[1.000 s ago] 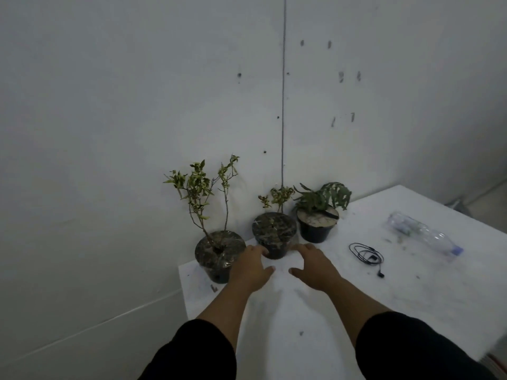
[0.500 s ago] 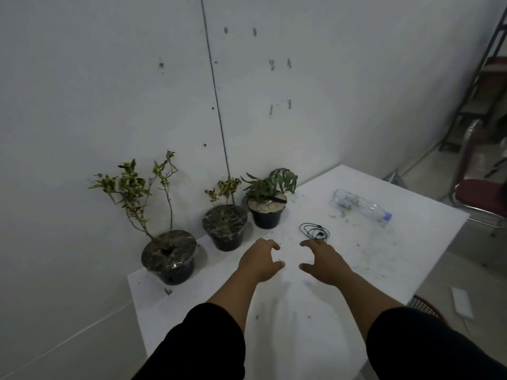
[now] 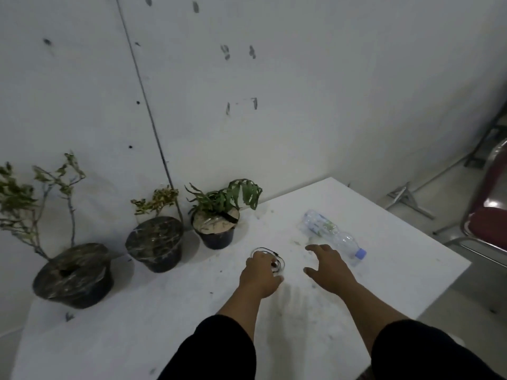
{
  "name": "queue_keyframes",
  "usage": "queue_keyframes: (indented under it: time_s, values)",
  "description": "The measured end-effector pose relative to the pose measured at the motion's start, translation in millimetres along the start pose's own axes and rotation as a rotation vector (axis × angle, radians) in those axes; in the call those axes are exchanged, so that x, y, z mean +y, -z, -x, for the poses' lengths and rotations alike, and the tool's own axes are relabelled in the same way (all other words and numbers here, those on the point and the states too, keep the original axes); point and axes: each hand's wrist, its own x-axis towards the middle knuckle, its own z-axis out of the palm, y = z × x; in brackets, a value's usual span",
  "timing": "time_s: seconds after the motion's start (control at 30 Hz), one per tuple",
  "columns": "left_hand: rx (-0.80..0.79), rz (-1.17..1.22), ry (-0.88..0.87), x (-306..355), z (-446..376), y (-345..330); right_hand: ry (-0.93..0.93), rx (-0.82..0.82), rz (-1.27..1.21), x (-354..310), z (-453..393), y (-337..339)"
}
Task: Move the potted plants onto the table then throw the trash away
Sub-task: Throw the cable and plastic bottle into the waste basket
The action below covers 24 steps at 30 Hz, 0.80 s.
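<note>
Three potted plants stand on the white table (image 3: 164, 338) by the wall: a tall twiggy one (image 3: 72, 275) at left, a small one (image 3: 155, 242) in the middle, and a leafy green one (image 3: 216, 229) at right. A coiled black earphone cable (image 3: 277, 259) lies in front of them. My left hand (image 3: 260, 274) is on the coil, fingers curled down over it. An empty clear plastic bottle (image 3: 332, 234) with a blue cap lies on its side. My right hand (image 3: 327, 267) hovers spread just short of the bottle, holding nothing.
The wall runs close behind the pots. The table's right edge (image 3: 439, 292) drops to the floor. A red-seated metal chair (image 3: 488, 220) stands past that edge at the far right. Bits of dirt dot the tabletop.
Both hands have moved right, away from the pots. My left hand has come down onto the earphone cable and my right hand has reached toward the bottle. The view has swung right.
</note>
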Motion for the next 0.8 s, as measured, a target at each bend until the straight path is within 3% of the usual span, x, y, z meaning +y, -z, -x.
queue_keyframes:
  time_s: [0.2, 0.33, 0.47, 0.57, 0.67, 0.8]
  values:
    - [-0.008, -0.105, 0.11, 21, -44, -49, -0.046, 0.067, 0.093, 60, -48, 9]
    - [-0.047, -0.15, 0.288, 26, -69, -72, -0.165, 0.147, 0.157, 85, -70, 1]
    - [-0.043, -0.209, 0.368, 27, -87, -93, -0.317, 0.069, 0.213, 105, -91, -10]
    - [-0.002, -0.325, 0.353, 20, -87, -103, -0.348, -0.006, 0.214, 114, -102, -17]
    - [0.104, -0.48, 0.274, 13, -81, -105, -0.305, 0.087, 0.184, 116, -105, -25]
    - [0.083, -0.581, 0.157, 12, -76, -107, -0.225, 0.179, 0.096, 116, -99, -31]
